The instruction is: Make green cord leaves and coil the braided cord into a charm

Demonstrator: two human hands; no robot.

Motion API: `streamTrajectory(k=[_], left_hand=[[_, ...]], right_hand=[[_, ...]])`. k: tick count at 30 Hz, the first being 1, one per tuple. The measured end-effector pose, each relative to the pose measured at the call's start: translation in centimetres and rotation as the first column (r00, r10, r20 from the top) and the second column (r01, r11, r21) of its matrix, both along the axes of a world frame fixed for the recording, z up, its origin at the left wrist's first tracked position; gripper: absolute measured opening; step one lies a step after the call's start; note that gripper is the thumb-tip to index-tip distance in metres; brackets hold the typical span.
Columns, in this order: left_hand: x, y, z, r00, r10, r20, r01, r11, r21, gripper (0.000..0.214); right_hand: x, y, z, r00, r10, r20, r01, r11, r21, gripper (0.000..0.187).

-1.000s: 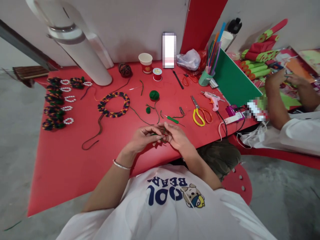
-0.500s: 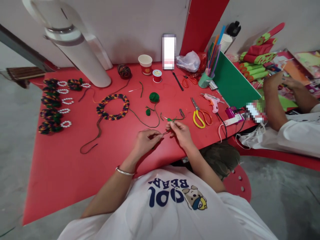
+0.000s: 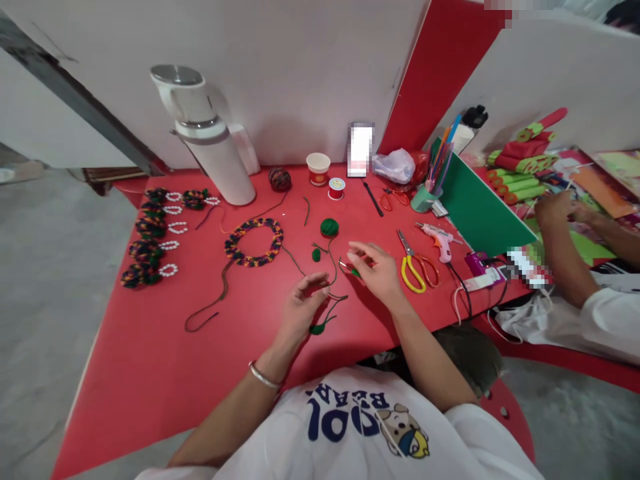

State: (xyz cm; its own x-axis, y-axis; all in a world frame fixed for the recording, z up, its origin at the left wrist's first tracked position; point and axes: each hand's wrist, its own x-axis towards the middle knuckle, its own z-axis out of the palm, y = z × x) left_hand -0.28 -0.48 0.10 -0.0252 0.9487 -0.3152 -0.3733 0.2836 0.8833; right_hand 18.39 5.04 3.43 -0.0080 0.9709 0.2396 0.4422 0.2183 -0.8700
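Over the middle of the red table my left hand [image 3: 307, 305] has its fingers loosely apart, palm turned inward. Just beneath it is a small green crocheted piece [image 3: 317, 329] with thin dark yarn tails [image 3: 336, 301]. My right hand [image 3: 376, 270] is also open, fingers slightly curved. A crochet hook [image 3: 354, 271] with a green handle lies by its thumb, partly covered by the hand. Beyond the hands are a green yarn ball [image 3: 329, 228] and a smaller green bit [image 3: 316, 255]. A multicoloured braided ring [image 3: 254, 243] with a dark tail lies to the left.
Beaded hair ties [image 3: 150, 227] line the left side. At the back stand a white flask [image 3: 220, 160], a brown yarn ball [image 3: 280, 179], a paper cup [image 3: 319, 169], a thread spool [image 3: 337, 189] and a phone [image 3: 361, 150]. Scissors [image 3: 413, 263] and a glue gun [image 3: 439, 241] lie right, near another person's arm.
My hands have moved apart and opened. The dark-tailed green piece now shows below my left hand, and the hook is by my right thumb. The view has tilted up and shifted left.
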Motion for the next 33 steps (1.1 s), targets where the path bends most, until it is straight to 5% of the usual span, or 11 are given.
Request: streamTrajectory(k=[5, 9, 13, 17, 19, 21, 24, 27, 30, 33], left_hand=[[-0.7, -0.1, -0.1, 0.978, 0.144, -0.153, -0.132, 0.987, 0.087, 0.028], [-1.3, 0.0, 0.2, 0.955, 0.186, -0.230, -0.147, 0.974, 0.175, 0.025], [-1.7, 0.1, 0.4, 0.967, 0.123, -0.225, -0.096, 0.987, 0.128, 0.015], [-1.9, 0.3, 0.0, 0.981, 0.128, -0.143, -0.120, 0.991, 0.065, 0.015], [-2.0, 0.5, -0.2, 0.982, 0.158, -0.104, -0.154, 0.987, 0.043, 0.014], [-2.0, 0.6, -0.2, 0.983, 0.168, -0.073, -0.167, 0.986, 0.019, 0.012], [-2.1, 0.6, 0.2, 0.984, 0.171, -0.051, -0.172, 0.985, -0.021, 0.011], [-2.1, 0.4, 0.7, 0.984, 0.161, -0.080, -0.164, 0.986, -0.031, 0.012], [-1.8, 0.4, 0.8, 0.985, 0.160, -0.070, -0.161, 0.987, -0.009, 0.015], [-1.1, 0.4, 0.3, 0.986, 0.100, -0.133, -0.098, 0.995, 0.024, 0.016]], right_hand=[[0.8, 5.6, 0.7, 0.993, 0.008, 0.119, -0.010, 1.000, 0.010, 0.017], [-2.1, 11.2, 0.6, 0.917, 0.150, 0.370, -0.154, 0.988, -0.017, 0.019], [-7.4, 17.3, 1.5, 0.648, 0.305, 0.698, -0.327, 0.939, -0.108, 0.029], [-12.1, 21.9, 1.7, 0.294, 0.365, 0.883, -0.384, 0.891, -0.241, 0.036], [-13.5, 23.2, 1.1, 0.187, 0.372, 0.909, -0.400, 0.874, -0.276, 0.036], [-13.8, 24.0, 0.6, 0.158, 0.375, 0.914, -0.408, 0.867, -0.285, 0.036], [-12.5, 24.0, 0.7, 0.236, 0.400, 0.885, -0.377, 0.878, -0.296, 0.033], [-8.8, 21.9, 2.1, 0.556, 0.380, 0.739, -0.331, 0.917, -0.223, 0.026], [-4.1, 16.4, 3.7, 0.896, 0.301, 0.326, -0.290, 0.953, -0.082, 0.020], [0.1, 8.9, 3.8, 0.977, 0.193, -0.088, -0.200, 0.976, -0.090, 0.022]])
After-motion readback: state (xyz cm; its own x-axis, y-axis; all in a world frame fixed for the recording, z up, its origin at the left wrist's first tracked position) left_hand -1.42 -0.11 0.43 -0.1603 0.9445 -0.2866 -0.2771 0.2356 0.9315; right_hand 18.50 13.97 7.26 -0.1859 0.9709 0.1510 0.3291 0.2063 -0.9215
